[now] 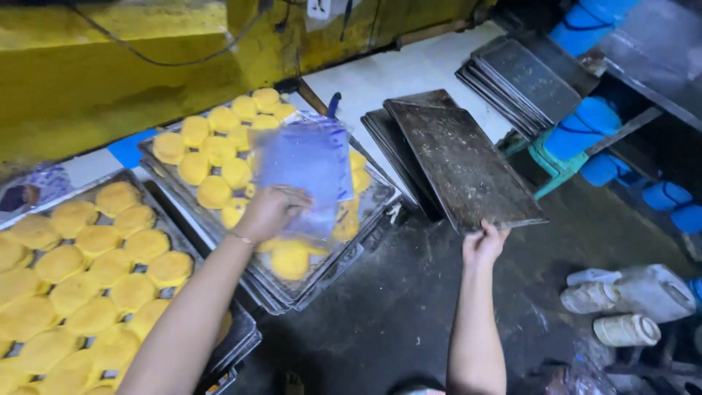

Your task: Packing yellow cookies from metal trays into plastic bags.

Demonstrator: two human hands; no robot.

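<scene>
The top dark tray point(462, 162) is pinched at its near edge by the right hand point(482, 245); it should be lifted level. A clear plastic sheet point(307, 172) is gripped by the left hand point(269, 212) over the yellow dough rounds point(212, 157).

Dim overall, brightest on the upper middle, murky shadowed floor, slight motion blur.

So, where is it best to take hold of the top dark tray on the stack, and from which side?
Probably its near short edge, from the side facing the person: the top dark tray lies tilted, that edge overhanging the stack, where the right hand already grips it.
</scene>
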